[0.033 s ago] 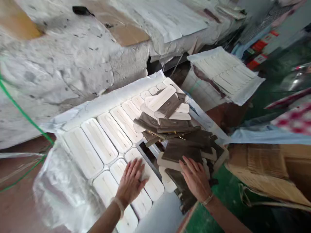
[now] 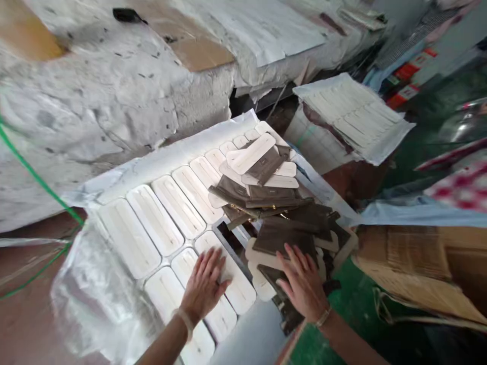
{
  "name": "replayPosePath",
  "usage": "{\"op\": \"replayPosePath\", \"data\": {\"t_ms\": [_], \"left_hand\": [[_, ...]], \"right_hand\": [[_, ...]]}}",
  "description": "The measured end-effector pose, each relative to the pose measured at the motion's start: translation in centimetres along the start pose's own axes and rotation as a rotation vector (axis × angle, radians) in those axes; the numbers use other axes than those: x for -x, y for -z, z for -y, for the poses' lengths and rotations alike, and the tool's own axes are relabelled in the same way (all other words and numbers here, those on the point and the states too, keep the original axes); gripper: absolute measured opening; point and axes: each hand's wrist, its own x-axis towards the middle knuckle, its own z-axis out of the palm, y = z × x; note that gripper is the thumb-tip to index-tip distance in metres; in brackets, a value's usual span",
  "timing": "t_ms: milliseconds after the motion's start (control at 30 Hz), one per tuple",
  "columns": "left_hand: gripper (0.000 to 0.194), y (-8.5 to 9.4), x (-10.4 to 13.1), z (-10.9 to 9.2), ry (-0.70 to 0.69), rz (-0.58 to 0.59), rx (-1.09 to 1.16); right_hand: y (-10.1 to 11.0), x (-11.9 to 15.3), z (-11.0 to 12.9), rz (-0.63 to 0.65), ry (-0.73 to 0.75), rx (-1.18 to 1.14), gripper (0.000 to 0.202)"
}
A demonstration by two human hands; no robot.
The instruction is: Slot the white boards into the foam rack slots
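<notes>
Your left hand (image 2: 203, 286) lies flat, fingers spread, grip holding nothing, palm down on the white trays (image 2: 178, 205). These are long oval-ended pieces packed side by side in 2 rows on a plastic-lined sheet (image 2: 160, 162). The hand covers the near row, approx. at the row's right end, touching 2 trays there.

Your right hand (image 2: 302, 284) is also spread, not pinching anything. Its fingertips (image 2: 289, 252) rest on the near edge of the pile of brown flat pieces (image 2: 281, 223), which lies loose on the right part of the sheet, mixed w/ some white trays (image 2: 253, 152) thrown on top at the far end. Under the palm is one more dark piece (image 2: 276, 279), partly hidden, so you cannot tell if the hand presses it or only hovers over it.

Between the 2 hands there is a dark gap (image 2: 234, 243) in the tray rows.

Loose clear plastic (image 2: 91, 299) hangs at the near left corner of the sheet. A 2nd stack of white trays (image 2: 353, 116) sits well apart, beyond the far right edge. A green cord (image 2: 41, 185) runs along the left. Folded cardboard (image 2: 418, 268) lies to the right of the pile.
</notes>
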Motion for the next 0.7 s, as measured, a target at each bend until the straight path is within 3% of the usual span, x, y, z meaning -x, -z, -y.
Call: {"op": "replayPosePath", "data": {"t_ms": [100,167,300,433,600,700], "left_hand": [[0.071,-0.1,-0.1,0.0,0.006,0.008,-0.003],[0.070,0.1,-0.2,-0.1,0.010,0.013,-0.006],[0.065,0.5,-0.5,-0.4,0.024,0.020,-0.009],[0.063,0.8,-0.6,-0.6,0.044,0.018,-0.016],[0.069,0.7,-0.5,-0.6,0.055,0.005,-0.050],[0.068,0.6,-0.3,-0.5,0.052,-0.004,-0.039]], "right_hand": [[-0.7,1.7,1.4,0.118,0.152,-0.041,0.122],[-1.0,1.9,1.8,0.146,0.166,-0.026,0.128],[-1.7,0.4,3.0,0.006,0.040,0.070,0.119],[-2.5,-1.1,4.1,-0.010,0.030,0.127,0.122],[-1.4,-1.6,4.3,-0.032,0.077,0.327,0.069],[1.1,-2.1,3.4,-0.050,0.086,0.374,0.062]]}}
